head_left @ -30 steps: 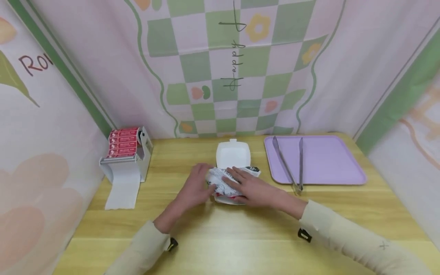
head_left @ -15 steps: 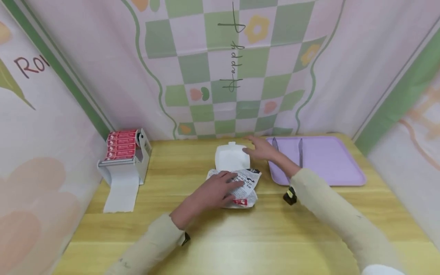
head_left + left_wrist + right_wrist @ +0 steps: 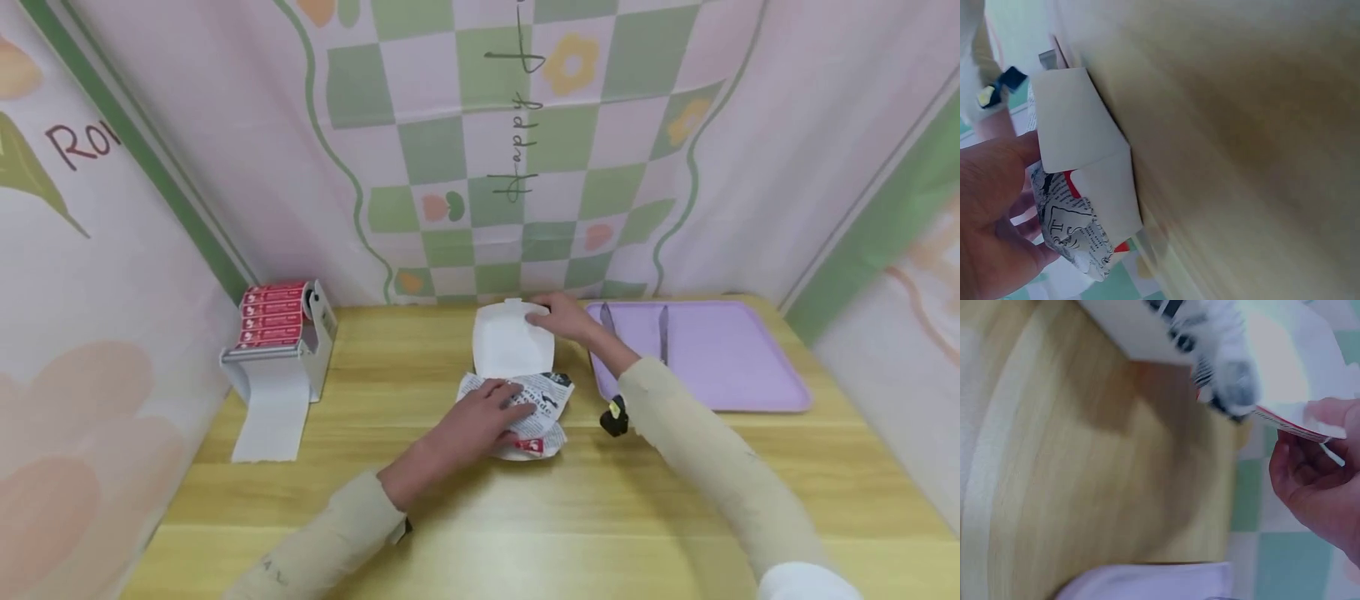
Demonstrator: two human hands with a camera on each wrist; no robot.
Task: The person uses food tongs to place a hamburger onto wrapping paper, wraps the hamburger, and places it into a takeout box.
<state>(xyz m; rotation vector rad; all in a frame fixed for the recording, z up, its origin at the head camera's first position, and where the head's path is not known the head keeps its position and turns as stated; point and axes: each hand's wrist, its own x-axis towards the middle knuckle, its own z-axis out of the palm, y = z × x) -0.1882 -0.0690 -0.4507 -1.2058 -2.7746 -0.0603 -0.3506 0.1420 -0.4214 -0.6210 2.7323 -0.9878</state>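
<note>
A white clamshell takeout box stands in the middle of the table, its lid [image 3: 512, 340] raised at the back. In its base [image 3: 1110, 197] lies a bundle of newsprint-patterned wrapping paper [image 3: 546, 400] with a red label [image 3: 530, 446]; what the paper covers is hidden. My left hand [image 3: 480, 421] rests on the paper with its fingers spread. At the lid's back right corner, my right hand [image 3: 566, 319] pinches the edge. The right wrist view shows its thumb [image 3: 1329, 412] on the lid's inside and the other fingers behind.
To the left stands a label dispenser [image 3: 318, 350] with a roll of red labels [image 3: 272, 315] and a white backing strip [image 3: 273, 414] hanging forward. On the right, a purple tray [image 3: 727, 358] holds metal tongs [image 3: 663, 333], partly behind the right arm. A patterned curtain [image 3: 420, 150] closes off the back.
My right hand has left the paper bundle, moved back and taken hold of the lid. The left hand has shifted right onto the paper. The lid stands slightly higher.
</note>
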